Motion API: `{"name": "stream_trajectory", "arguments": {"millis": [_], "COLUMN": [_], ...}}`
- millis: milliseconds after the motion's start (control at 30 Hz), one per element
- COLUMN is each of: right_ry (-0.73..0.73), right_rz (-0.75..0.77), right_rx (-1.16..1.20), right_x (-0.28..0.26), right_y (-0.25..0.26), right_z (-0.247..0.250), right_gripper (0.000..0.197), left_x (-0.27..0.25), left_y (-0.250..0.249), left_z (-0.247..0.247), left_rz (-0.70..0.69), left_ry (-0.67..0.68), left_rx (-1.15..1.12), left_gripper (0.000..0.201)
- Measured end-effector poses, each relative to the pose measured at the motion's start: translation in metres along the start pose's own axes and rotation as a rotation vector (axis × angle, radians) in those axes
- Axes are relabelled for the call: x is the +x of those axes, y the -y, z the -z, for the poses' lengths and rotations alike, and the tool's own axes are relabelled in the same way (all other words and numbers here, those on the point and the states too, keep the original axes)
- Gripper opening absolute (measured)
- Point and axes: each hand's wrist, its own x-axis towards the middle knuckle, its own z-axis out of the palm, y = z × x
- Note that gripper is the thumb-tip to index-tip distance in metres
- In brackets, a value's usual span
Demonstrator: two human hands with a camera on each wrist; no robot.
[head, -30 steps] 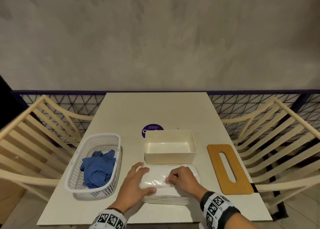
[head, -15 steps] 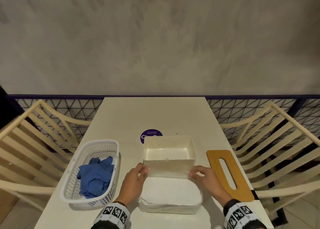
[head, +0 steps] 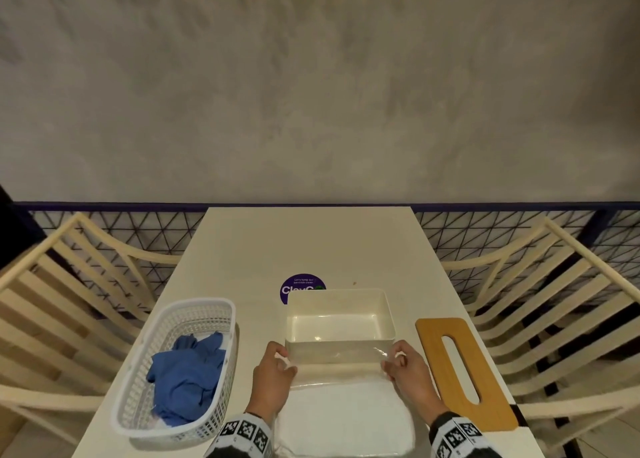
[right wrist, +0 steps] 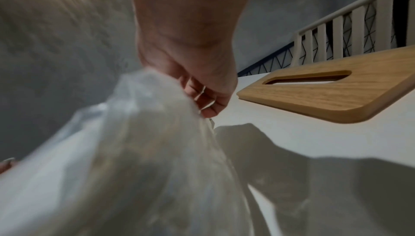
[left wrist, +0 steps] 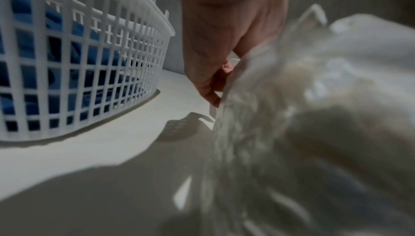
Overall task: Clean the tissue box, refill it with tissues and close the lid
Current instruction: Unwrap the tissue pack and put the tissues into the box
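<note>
While both hands are working the refill pack, head view is showing the left hand [head: 273,371] and right hand [head: 410,371] each pinching a far corner of the clear plastic wrap [head: 341,355], pulling it up and apart, prob. to free the tissue stack [head: 344,412] lying just behind the grip, toward the body. Tissue box [head: 339,322] is sitting open and empty right beyond the two pinches, w/ the raised film hanging in front of its near wall, so the stack should have only a short way to go. Wooden lid [head: 464,371] is lying flat just outboard of the right grip, kept off the box until refill is in. Basket [head: 173,371] w/ blue cloth [head: 188,374] is standing outboard of the left grip, cloth parked, which suggests wiping is over.

Left wrist view: fingertips [left wrist: 211,96] are curling down and nipping the wrap's edge, film bunching blurry to the inner side, basket wall close on the outer side.

Right wrist view: fingertips [right wrist: 209,108] are likewise squeezing gathered film, lid resting on the table [right wrist: 314,142] just outboard. Whether wrap is already torn open, can't tell.
</note>
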Motion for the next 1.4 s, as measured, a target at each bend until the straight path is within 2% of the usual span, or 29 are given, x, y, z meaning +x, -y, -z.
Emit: {"name": "stream_trajectory", "arguments": {"millis": [100,200,333,400,500,567,633,700,800,900,933,1000,1067,1133,1200,1233,1300,1400], "right_ry": [0.063,0.178,0.381,0.474,0.546,0.581,0.517,0.443,0.298,0.182,0.162,0.161,0.229,0.363,0.539,0.626,0.731,0.775], "right_rz": [-0.010,-0.104,-0.243,-0.258,-0.273,-0.290,-0.329,-0.323,-0.265,-0.050,0.038,0.183,0.289,0.394,0.446,0.432,0.381,0.276], "right_rx": [-0.190,-0.324,-0.295,-0.270,-0.385,-0.494,-0.549,-0.459,-0.301,-0.388,-0.420,-0.494,-0.578,-0.629,-0.742,-0.848,-1.062,-1.198], "right_x": [0.005,0.009,0.004,0.004,0.010,0.009,0.000,-0.005,-0.011,-0.020,-0.026,-0.036,-0.046,-0.052,-0.053,-0.051,-0.043,-0.029], "right_y": [0.001,0.010,0.019,0.015,0.001,0.003,0.022,0.031,0.032,0.033,0.036,0.045,0.056,0.063,0.068,0.071,0.076,0.081], "right_z": [-0.005,-0.006,0.009,0.018,0.021,0.015,0.013,0.018,0.037,0.053,0.055,0.054,0.041,0.020,-0.006,-0.019,-0.039,-0.056], "right_gripper": [0.039,0.041,0.034,0.050,0.098,0.108,0.095,0.073,0.057,0.034,0.022,0.013,0.009,0.014,0.028,0.035,0.048,0.065], "left_x": [0.009,0.019,0.016,0.015,0.015,0.014,0.020,0.020,0.012,-0.008,-0.014,-0.028,-0.035,-0.033,-0.032,-0.032,-0.042,-0.053], "left_y": [0.001,0.002,-0.004,-0.006,-0.005,-0.006,-0.004,-0.005,0.005,0.021,0.031,0.049,0.062,0.066,0.063,0.060,0.057,0.056], "left_z": [-0.001,-0.001,0.010,0.014,0.007,0.002,0.000,0.004,0.013,0.019,0.021,0.025,0.027,0.025,0.024,0.023,0.024,0.029], "left_rz": [0.032,0.126,0.245,0.277,0.363,0.425,0.425,0.397,0.336,0.201,0.152,0.122,0.166,0.239,0.303,0.252,0.035,-0.073], "left_ry": [0.020,0.091,0.149,0.196,0.291,0.304,0.243,0.182,0.135,0.072,0.063,0.100,0.244,0.374,0.360,0.361,0.426,0.490], "left_rx": [0.035,0.068,0.015,-0.032,0.052,0.128,0.167,0.190,0.154,0.122,0.125,0.127,0.175,0.210,0.233,0.240,0.308,0.319], "left_gripper": [0.032,0.035,0.030,0.037,0.063,0.082,0.089,0.090,0.073,0.043,0.039,0.040,0.058,0.080,0.106,0.121,0.142,0.147]}}
